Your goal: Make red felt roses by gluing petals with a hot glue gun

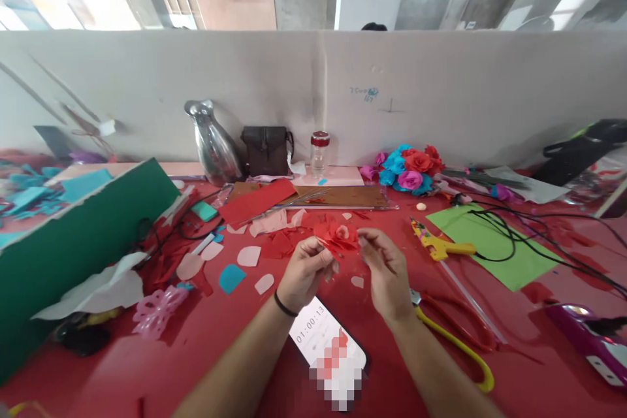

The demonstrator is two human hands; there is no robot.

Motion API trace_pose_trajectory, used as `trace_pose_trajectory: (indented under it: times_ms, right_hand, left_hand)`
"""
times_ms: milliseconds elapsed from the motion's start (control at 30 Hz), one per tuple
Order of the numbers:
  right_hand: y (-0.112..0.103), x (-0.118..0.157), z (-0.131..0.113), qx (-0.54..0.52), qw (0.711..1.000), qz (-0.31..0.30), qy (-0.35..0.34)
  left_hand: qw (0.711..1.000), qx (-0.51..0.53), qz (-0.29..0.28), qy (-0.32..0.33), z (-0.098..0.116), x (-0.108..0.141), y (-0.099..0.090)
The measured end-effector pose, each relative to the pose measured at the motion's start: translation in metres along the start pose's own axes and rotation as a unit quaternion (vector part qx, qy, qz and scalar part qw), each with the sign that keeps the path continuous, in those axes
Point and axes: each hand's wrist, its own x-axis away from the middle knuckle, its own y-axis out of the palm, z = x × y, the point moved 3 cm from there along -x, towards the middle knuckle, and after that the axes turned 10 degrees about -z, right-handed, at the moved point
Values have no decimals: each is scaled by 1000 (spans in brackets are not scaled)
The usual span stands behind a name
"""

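Note:
A red paper flower point(337, 234) is held up over the red table at the middle of the view. My left hand point(307, 269) pinches it from below at its left side, fingers closed. At the flower's right edge, the thumb and fingertips of my right hand point(385, 269) close on an outer petal. Below my hands a phone point(318, 333) showing a timer lies on the table. Loose red paper petals point(279, 245) and pink petals point(249, 256) lie to the left of the flower.
A yellow glue gun point(443, 247) and green paper point(519, 261) lie right, with red-and-yellow-handled pliers point(455, 326) nearer. Behind stand a metal jug point(215, 147), a glass bottle point(319, 155) and a paper flower ball point(411, 170). A green board point(88, 255) rises at left.

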Motion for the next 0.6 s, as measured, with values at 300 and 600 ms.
trace_pose_trajectory:
  times_ms: [300, 600]
  right_hand:
    - [22, 3, 3, -56, 984, -166, -42]
    - [21, 3, 2, -48, 987, -143, -51]
  left_hand:
    - [998, -15, 44, -31, 2, 3, -4]
    - [998, -24, 21, -53, -3, 2, -4]
